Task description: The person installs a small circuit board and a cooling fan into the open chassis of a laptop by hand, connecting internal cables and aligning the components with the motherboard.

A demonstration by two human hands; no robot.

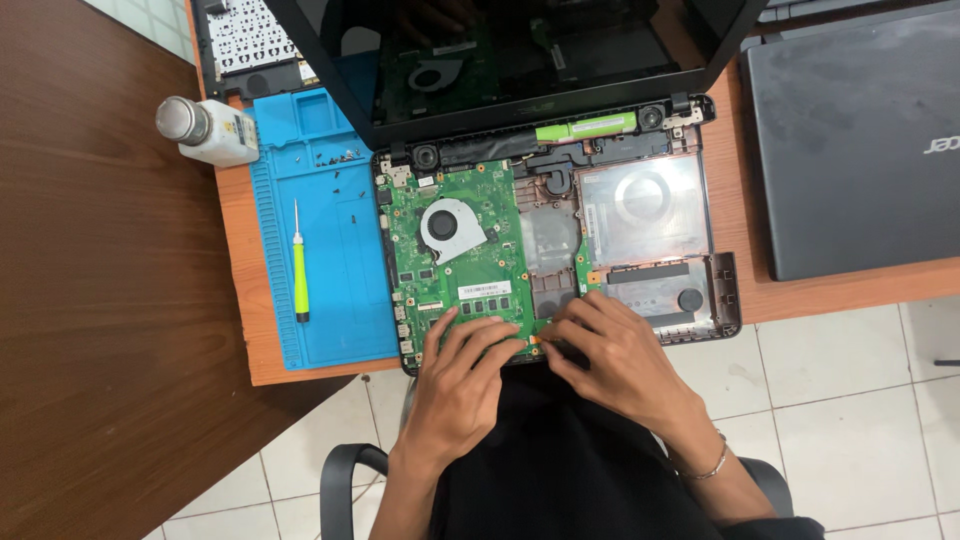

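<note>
An opened laptop base lies on the orange desk, its green motherboard with a white fan exposed. My left hand rests its fingertips on the near edge of the motherboard. Beside it, my right hand presses fingers at the board's front edge near the middle of the base. Neither hand holds a tool that I can see. The laptop's dark screen stands open behind the base.
A blue work mat to the left carries a green-handled screwdriver and small loose screws. A white bottle lies at the mat's corner. A closed grey laptop sits at right. A keyboard part lies far left.
</note>
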